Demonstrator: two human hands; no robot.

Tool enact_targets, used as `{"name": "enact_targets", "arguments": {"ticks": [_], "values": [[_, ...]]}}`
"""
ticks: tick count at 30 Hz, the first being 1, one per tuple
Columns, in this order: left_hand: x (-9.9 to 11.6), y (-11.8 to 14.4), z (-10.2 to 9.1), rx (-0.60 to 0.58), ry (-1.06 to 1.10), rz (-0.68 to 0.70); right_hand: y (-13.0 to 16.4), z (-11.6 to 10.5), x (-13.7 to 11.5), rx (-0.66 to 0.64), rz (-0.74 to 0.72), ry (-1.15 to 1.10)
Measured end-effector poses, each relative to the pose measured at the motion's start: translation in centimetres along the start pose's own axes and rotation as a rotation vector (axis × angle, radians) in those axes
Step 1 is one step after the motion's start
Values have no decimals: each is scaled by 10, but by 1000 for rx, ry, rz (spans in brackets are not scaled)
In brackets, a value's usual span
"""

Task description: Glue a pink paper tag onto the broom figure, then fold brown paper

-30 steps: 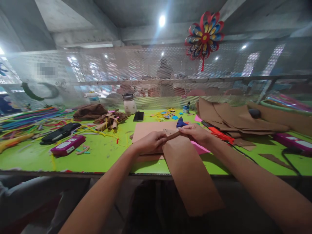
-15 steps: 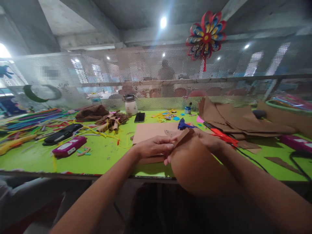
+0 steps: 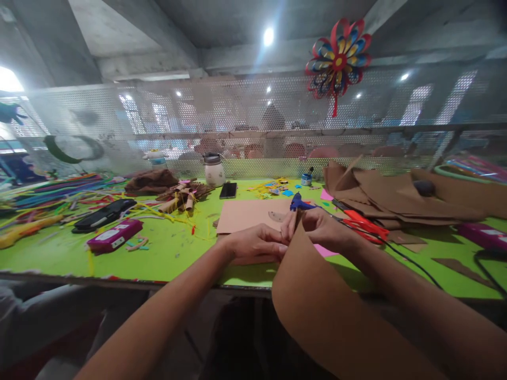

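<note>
A long sheet of brown paper (image 3: 328, 311) curves from my fingers down over the front edge of the green table (image 3: 170, 253). My left hand (image 3: 255, 244) pinches its top end from the left. My right hand (image 3: 322, 229) grips the same end from the right, thumb over the edge. Both hands hover above a flat brown card (image 3: 247, 214) lying on the table. A blue glue gun (image 3: 299, 202) sits just behind my fingers.
Red scissors (image 3: 364, 224) and a stack of brown paper sheets (image 3: 388, 195) lie at the right. A black phone (image 3: 228, 190), a white jar (image 3: 214, 170), pink boxes (image 3: 114, 236) and coloured strips (image 3: 55, 192) lie to the left. A perforated metal screen (image 3: 237, 121) backs the table.
The brown sheet was hanging flat and straight; both hands have turned its top end up and it now bows toward me in a wide curve. The hands stayed close together.
</note>
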State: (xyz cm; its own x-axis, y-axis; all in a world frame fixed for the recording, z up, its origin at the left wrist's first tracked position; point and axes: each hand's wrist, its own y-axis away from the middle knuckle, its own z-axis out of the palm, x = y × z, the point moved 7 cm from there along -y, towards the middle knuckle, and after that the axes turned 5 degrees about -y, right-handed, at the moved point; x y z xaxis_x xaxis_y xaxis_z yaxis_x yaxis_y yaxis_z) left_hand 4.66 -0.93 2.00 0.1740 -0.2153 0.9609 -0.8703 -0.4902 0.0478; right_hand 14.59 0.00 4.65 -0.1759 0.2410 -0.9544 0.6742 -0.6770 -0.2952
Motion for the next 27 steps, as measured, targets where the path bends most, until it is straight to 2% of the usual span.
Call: {"name": "enact_targets", "arguments": {"ticks": [3,5,8,10,13,15,18,21,27], "values": [[-4,0,-12,72,-53,-52,-1,-6,1,83,-20,16],[-5,1,-31,230,-82,-37,-3,-10,4,127,-4,76],[-1,9,-61,507,-82,33,-6,-7,9,78,69,297],[2,11,-66,566,-127,50,-8,-4,11,31,89,502],[5,7,-55,484,-392,12,-11,-4,15,7,111,730],[5,4,-45,417,-584,-23,-12,-6,22,0,140,791],[1,0,-36,360,-739,-46,-13,-9,35,-19,178,821],[-3,1,-38,369,-832,-61,-14,-14,41,-9,187,878],[-11,2,-49,403,-970,-77,-13,-26,37,-3,189,993]]}}
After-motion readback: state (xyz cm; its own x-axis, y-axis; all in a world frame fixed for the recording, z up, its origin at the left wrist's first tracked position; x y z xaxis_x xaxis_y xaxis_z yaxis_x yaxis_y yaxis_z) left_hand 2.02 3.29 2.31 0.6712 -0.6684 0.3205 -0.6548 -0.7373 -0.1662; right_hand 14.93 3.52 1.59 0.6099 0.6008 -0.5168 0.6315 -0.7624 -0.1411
